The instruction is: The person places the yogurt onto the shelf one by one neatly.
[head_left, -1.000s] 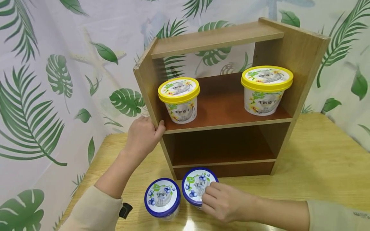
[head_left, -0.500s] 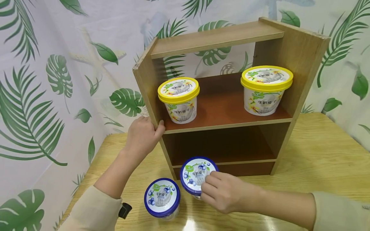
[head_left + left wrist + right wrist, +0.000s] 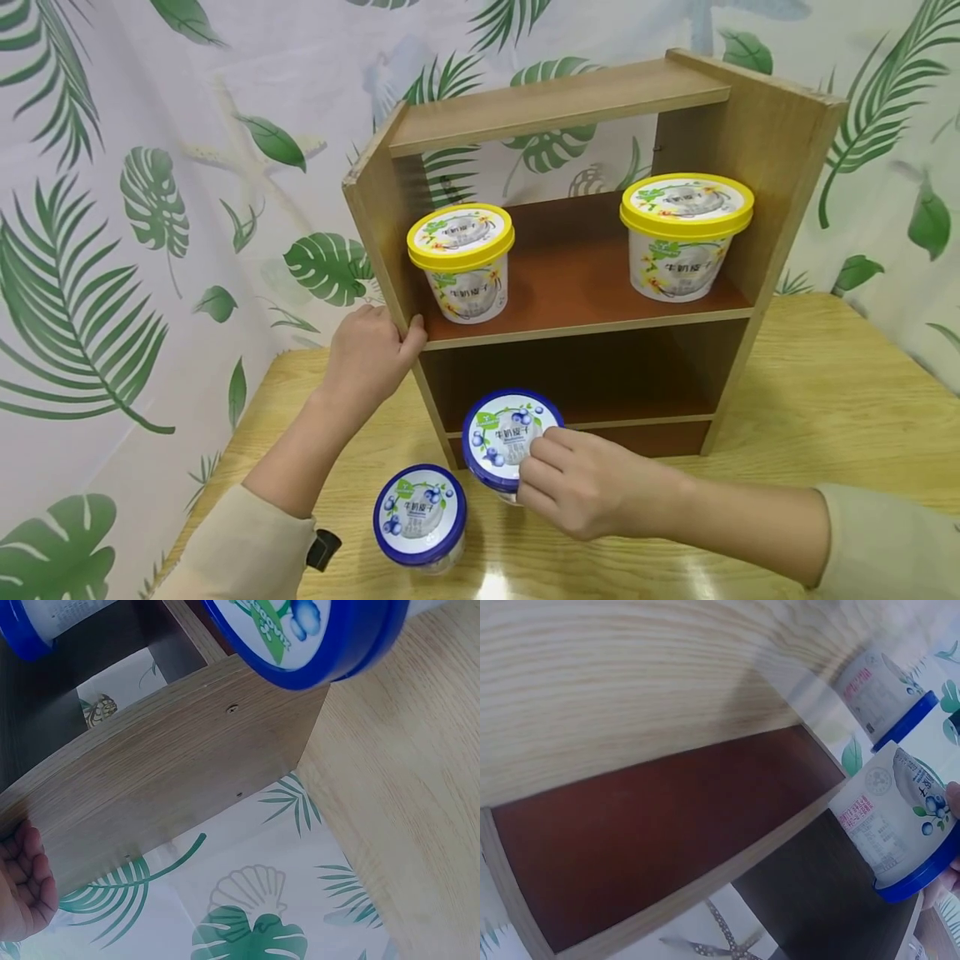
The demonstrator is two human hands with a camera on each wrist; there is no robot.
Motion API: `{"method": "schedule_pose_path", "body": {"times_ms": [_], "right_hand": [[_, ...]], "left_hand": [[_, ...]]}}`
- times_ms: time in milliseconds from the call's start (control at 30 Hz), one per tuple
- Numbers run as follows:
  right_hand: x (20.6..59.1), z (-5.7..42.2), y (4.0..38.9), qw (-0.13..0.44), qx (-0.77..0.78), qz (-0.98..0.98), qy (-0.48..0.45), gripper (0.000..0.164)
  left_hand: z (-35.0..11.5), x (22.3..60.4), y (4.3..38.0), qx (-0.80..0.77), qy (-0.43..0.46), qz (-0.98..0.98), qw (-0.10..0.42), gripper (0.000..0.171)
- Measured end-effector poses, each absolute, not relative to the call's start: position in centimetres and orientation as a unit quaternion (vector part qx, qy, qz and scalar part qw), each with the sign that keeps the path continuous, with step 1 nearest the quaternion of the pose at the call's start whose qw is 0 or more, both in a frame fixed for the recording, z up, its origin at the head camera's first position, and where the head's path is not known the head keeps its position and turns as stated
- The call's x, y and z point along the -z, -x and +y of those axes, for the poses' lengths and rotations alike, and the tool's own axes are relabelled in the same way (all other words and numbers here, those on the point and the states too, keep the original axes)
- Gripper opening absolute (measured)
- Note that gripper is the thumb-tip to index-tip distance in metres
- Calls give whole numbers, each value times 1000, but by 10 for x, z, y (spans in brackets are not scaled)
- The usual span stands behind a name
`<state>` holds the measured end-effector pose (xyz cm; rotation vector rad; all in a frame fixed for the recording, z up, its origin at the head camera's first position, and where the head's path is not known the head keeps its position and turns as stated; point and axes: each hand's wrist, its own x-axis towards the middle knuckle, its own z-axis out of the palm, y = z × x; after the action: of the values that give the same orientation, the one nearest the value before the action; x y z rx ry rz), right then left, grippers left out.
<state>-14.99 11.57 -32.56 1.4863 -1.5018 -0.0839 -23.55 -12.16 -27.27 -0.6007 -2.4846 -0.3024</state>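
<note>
In the head view my left hand grips the left side panel of a small wooden shelf unit, thumb on its front edge at the middle board. My right hand holds a blue-lidded blueberry tub by its right side, in front of the lower compartment. The right wrist view shows this tub raised off the table, with fingertips at its lid. A second blue-lidded tub stands on the table to its left. Two yellow-lidded tubs, one left and one right, stand on the middle board.
The shelf unit stands on a wooden table. Its lower compartment opens toward me, with a low front strip beneath. A leaf-patterned cloth hangs behind and at the left.
My right hand has lifted the blueberry tub from the table, up toward the lower compartment. My left hand has kept its place on the side panel.
</note>
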Motion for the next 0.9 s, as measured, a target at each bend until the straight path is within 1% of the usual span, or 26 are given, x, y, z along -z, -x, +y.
{"method": "schedule_pose_path", "body": {"times_ms": [267, 567, 900], "right_hand": [[321, 116, 155, 482, 37, -626, -612, 26], [317, 114, 158, 484, 56, -629, -606, 25], [318, 114, 165, 467, 62, -655, -590, 25]], "left_hand": [[-122, 273, 236, 114, 221, -927, 279, 39], [-121, 273, 235, 119, 221, -928, 276, 39], [-121, 273, 236, 120, 226, -925, 282, 38]]}}
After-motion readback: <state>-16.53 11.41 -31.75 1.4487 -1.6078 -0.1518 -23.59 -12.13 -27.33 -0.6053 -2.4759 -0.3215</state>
